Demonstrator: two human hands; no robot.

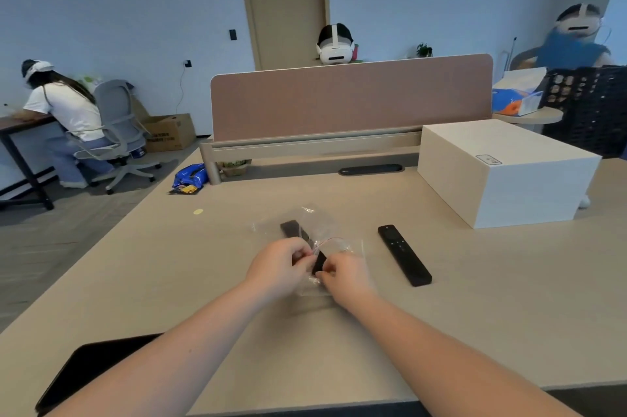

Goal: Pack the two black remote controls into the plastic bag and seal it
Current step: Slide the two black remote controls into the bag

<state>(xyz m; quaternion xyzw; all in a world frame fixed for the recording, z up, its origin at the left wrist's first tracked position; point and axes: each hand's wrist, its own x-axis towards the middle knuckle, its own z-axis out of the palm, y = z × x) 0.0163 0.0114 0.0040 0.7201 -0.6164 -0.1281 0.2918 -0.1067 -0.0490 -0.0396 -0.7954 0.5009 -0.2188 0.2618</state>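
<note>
A clear plastic bag [317, 224] with a thin red zip line lies on the beige desk [475, 297] in the middle of the view. One black remote control [292, 229] is inside it, partly covered by my fingers. My left hand [280, 263] and my right hand [344, 272] both pinch the bag's near, open end, close together. The second black remote control [403, 255] lies loose on the desk just right of the bag, buttons up, touching neither hand.
A large white box [505, 172] stands at the right rear. A pinkish divider panel [349, 97] runs along the desk's far edge. A dark flat device [91, 369] lies at the near left edge. Blue snack packets [190, 177] sit far left. Other people sit beyond.
</note>
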